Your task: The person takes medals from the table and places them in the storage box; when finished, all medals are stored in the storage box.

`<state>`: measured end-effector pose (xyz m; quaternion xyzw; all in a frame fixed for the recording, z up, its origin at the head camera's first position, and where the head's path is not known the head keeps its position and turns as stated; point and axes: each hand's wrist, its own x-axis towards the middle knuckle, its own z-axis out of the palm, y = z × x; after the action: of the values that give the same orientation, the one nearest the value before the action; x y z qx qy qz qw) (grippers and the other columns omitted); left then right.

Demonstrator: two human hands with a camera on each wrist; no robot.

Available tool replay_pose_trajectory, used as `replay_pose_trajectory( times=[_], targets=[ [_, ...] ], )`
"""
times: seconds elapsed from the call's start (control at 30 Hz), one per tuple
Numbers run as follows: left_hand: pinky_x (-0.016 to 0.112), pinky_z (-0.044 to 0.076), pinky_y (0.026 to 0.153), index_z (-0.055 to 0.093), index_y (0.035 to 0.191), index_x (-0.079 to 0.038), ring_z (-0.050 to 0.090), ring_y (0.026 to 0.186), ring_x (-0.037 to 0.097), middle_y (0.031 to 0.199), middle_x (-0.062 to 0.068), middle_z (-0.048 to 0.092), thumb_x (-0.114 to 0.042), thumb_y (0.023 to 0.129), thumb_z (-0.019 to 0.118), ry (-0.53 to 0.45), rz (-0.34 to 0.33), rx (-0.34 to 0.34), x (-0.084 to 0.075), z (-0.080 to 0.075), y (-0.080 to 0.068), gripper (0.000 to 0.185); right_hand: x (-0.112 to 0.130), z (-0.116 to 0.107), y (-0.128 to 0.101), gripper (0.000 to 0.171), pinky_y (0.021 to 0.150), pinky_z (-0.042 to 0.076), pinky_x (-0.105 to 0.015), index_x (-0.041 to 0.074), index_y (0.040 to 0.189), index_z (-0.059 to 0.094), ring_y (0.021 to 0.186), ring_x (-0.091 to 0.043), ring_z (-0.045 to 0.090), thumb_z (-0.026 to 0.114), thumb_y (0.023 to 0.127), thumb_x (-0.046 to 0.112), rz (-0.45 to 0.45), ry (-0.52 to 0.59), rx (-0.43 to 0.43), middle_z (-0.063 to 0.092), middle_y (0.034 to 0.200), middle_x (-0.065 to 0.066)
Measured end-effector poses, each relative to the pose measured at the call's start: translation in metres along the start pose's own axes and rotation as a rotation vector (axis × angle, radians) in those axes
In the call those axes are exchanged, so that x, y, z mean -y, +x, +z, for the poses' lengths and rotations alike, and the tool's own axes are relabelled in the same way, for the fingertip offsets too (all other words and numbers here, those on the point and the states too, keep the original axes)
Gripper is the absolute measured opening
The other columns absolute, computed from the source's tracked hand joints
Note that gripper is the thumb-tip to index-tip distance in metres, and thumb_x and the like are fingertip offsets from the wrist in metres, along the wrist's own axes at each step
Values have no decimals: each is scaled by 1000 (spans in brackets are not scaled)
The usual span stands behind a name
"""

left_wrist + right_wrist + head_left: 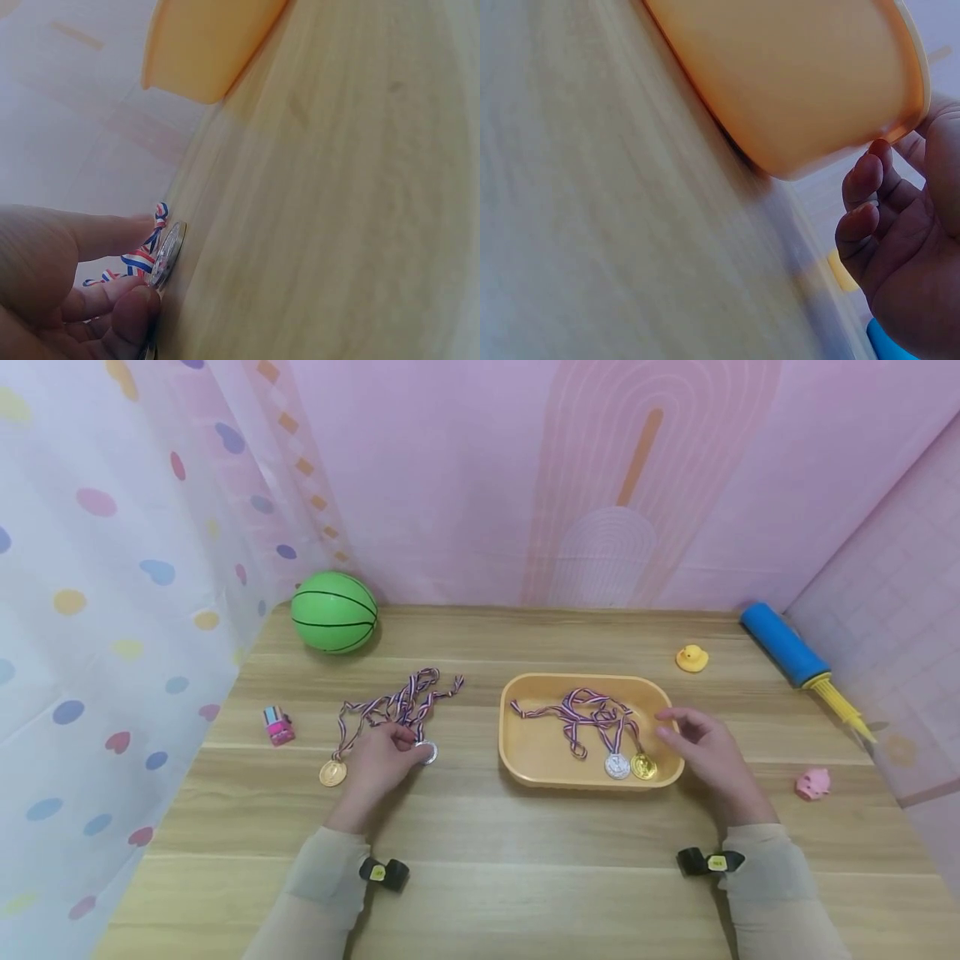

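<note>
Left hand (pixel 382 760) down on the light wood-grain desk (pixel 480 877), fingertips (pixel 135 311) pinching a silver medal (pixel 427 752) tipped up on its rim; thin round metal disc, striped red-white-blue ribbon (pixel 401 702) tangled toward the back-left. Gold medal (pixel 332 772) flat just left of that hand. Right hand (pixel 705 747) at the right rim of the yellow tray (pixel 525 752), fingers loosely curled, gripping nothing; contact with the rim not clear. Tray smooth plastic, rounded rectangle, mid-desk; inside, a silver medal and a gold one with knotted ribbons. Wrist views blurred, tray cut off. Green ball (pixel 333 611) back-left corner, rubber duck (pixel 692 658) and blue pump (pixel 795 652) back-right, pink pig (pixel 813 783) right edge, small pink toy (pixel 278 726) left edge.
</note>
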<state>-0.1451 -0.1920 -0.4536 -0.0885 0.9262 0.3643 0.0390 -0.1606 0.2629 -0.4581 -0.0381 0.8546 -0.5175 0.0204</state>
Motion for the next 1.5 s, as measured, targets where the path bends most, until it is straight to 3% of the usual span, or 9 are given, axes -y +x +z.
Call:
replay_pose_trajectory(
  times=[0.33,0.63,0.77,0.93,1.07,1.27,1.4,1.5],
  targets=[
    [39,48,72,68,92,-3,59,79,25,84,9,66,-41,71,82,116,1,-14,-6,4,2,45,0,0,-1,37,74,40,-22,-1,118,61,87,-15,47,64,93,26,-18,11,-5,55,98,0],
    [39,44,71,65,88,-3,55,78,27,81,9,62,-34,70,85,122,8,-23,-6,8,3,41,1,-1,-1,38,74,36,-24,1,122,60,90,-17,42,63,94,27,32,-4,8,50,100,-4],
    [40,45,72,64,90,-2,55,78,27,83,10,61,-34,71,84,123,15,-7,-5,8,3,42,12,-1,-5,36,74,37,-23,-2,121,60,90,-17,43,62,95,23,34,-9,10,51,101,-4],
    [38,46,70,61,95,-3,55,77,26,85,10,61,-30,73,82,81,-2,-10,-4,7,4,41,34,-1,-11,36,76,37,-22,-4,119,59,90,-17,43,62,95,22,21,-13,16,52,101,-6],
    [34,44,66,61,91,-3,55,74,23,82,9,60,-24,78,79,68,29,-30,-2,6,4,31,38,-1,-11,36,76,36,-23,-5,119,59,89,-17,43,62,95,21,12,-4,19,51,98,-4],
    [33,44,62,61,86,-4,55,69,21,75,6,62,-18,82,74,64,118,-56,-2,2,3,19,25,-1,-6,34,70,37,-25,-4,119,59,83,-17,42,62,95,20,7,11,9,48,90,-4],
    [31,45,63,62,85,-6,56,69,20,76,6,63,-17,81,74,21,125,-47,-4,1,3,17,8,-1,-2,35,69,37,-25,-1,119,61,82,-16,43,64,94,23,-4,7,-1,48,89,-4],
    [30,49,65,63,89,-4,58,72,20,82,8,64,-14,82,73,-72,118,-22,-6,-2,2,16,1,-1,0,36,69,38,-24,1,119,61,83,-16,43,64,93,26,-7,0,-7,48,90,-4]
  ],
)
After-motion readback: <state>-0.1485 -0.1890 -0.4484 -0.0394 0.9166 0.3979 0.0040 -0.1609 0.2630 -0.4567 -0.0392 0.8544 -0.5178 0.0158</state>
